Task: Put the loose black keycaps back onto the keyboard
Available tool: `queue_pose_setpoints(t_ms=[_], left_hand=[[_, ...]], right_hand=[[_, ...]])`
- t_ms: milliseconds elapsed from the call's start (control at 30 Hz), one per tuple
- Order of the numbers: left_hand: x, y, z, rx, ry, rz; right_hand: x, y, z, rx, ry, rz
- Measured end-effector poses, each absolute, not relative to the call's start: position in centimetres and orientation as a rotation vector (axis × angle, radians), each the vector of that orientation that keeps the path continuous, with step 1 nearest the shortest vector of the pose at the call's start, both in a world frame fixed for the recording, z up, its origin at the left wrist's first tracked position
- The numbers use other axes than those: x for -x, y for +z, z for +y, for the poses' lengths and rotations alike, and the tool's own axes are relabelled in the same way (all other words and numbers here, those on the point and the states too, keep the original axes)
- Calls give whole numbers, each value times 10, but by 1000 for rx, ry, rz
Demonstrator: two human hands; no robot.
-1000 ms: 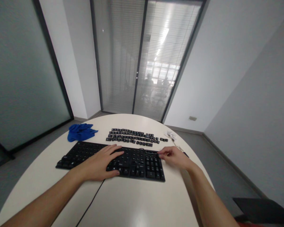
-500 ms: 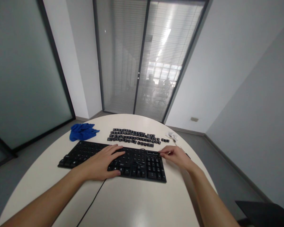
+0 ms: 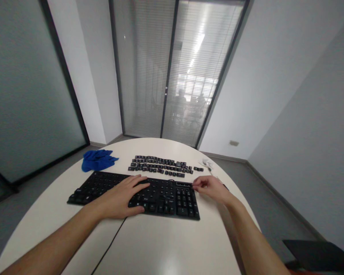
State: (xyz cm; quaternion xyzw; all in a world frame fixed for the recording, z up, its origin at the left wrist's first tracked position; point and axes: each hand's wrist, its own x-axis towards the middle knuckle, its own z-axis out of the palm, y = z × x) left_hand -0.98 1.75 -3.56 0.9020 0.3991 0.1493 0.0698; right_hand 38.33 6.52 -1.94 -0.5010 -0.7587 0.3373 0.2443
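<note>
A black keyboard [image 3: 186, 206] lies on the table, with many of its keycaps off. My left hand [image 3: 123, 196] rests flat across its middle, fingers spread, covering part of the keys. At the keyboard's far right corner, my right hand [image 3: 210, 188] has its fingers pinched together. Whatever is between those fingertips is too small to make out. Part of a dark object [image 3: 226, 186] shows behind the right hand. Loose black keycaps [image 3: 160, 167] are laid out in rows beyond the keyboard.
A crumpled blue cloth [image 3: 99, 160] lies at the table's far left. Small white items [image 3: 208, 164], perhaps cotton swabs, are at the far right. A black cable [image 3: 109, 246] runs toward me over the round white table [image 3: 160, 248]. A dark chair part [image 3: 318, 254] stands lower right.
The view has shifted slightly, moving everything a little to the left. Both hands keep nearly the same places on and beside the keyboard; the right fingers have moved only slightly.
</note>
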Motion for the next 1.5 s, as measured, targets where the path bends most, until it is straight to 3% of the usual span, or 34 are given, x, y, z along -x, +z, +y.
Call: queue_pose_setpoints(t_ms=[333, 967, 1200, 1500], left_hand=[[9, -33, 17, -2728, 421, 1224], [7, -34, 17, -2725, 432, 1227], [7, -33, 17, -2730, 429, 1215], [7, -34, 16, -2737, 418, 1224]], right_hand=[[-386, -28, 66, 1332, 1055, -2012], [-379, -18, 64, 1404, 999, -1997], [-377, -19, 68, 1540, 1300, -1862], [-378, -20, 70, 1520, 1331, -1834]])
